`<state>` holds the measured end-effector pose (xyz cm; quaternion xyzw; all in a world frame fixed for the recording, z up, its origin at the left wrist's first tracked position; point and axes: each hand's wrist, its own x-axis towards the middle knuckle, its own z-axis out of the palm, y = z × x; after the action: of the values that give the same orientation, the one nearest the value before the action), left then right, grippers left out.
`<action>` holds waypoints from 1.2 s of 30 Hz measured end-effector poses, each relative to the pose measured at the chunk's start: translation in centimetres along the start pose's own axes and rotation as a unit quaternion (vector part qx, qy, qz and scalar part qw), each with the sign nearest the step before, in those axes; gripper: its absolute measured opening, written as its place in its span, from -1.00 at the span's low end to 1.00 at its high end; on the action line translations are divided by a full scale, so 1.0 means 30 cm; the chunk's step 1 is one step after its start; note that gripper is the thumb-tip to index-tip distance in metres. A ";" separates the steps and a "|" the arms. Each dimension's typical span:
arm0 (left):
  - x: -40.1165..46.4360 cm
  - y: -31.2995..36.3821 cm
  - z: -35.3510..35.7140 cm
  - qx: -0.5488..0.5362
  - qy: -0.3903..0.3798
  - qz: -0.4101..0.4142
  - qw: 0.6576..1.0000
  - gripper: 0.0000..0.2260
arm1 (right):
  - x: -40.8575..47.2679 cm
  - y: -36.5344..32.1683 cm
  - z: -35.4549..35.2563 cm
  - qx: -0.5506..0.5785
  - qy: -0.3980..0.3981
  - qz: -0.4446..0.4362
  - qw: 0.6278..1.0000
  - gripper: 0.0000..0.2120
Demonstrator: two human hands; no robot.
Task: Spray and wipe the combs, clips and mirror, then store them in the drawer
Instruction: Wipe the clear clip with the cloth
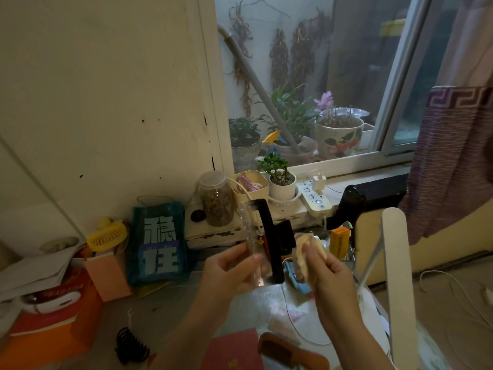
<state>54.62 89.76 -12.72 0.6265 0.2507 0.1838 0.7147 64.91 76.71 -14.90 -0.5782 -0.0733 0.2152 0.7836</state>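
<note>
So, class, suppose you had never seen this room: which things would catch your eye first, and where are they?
Probably the two raised hands in the middle: the left hand holds a clear comb upright, and the right hand grips a cream cloth beside it. Next, the teal bag with bold white characters against the wall at left. Then the pink flower outside the window.

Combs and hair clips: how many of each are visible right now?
2 combs, 1 clip: a clear comb held in the left hand, a brown comb bottom centre; black claw clip bottom left. Others may be hidden.
</note>
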 end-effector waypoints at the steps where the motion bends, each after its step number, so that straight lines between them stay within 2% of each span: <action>1: -0.006 -0.002 0.002 0.001 -0.009 -0.009 1.000 -0.84 | 0.010 -0.008 -0.007 0.021 -0.003 0.025 0.999 -0.82; 5: -0.025 -0.014 0.018 -0.016 -0.043 -0.038 0.998 -0.85 | 0.024 -0.022 -0.012 0.121 -0.090 0.093 0.984 -0.76; 9: -0.032 -0.026 0.021 -0.014 -0.050 -0.038 0.998 -0.74 | 0.005 -0.009 -0.002 0.152 -0.155 0.126 0.968 -0.71; 13: -0.032 -0.052 0.011 0.000 -0.034 -0.041 0.999 -0.66 | 0.007 0.008 -0.010 0.149 -0.176 0.135 0.964 -0.76; 19: -0.031 -0.095 0.013 -0.026 -0.010 -0.067 0.997 -0.60 | 0.028 0.072 -0.041 0.096 -0.128 0.184 0.970 -0.82; 25: -0.032 -0.166 0.006 -0.042 0.036 -0.087 0.995 -0.69 | 0.014 0.117 -0.094 -0.011 -0.080 0.154 0.985 -0.75; 30: -0.021 -0.336 -0.022 0.015 0.104 -0.132 0.986 -0.74 | 0.005 0.149 -0.155 -0.074 -0.024 0.116 0.990 -0.88; 36: -0.039 -0.589 -0.042 0.016 0.158 -0.193 0.968 -0.80 | 0.000 0.188 -0.217 -0.102 0.009 0.132 0.986 -0.82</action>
<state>52.03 87.49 -30.15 0.5404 0.4793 0.1354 0.6781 65.85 72.35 -22.26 -0.6617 -0.0112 0.3028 0.6859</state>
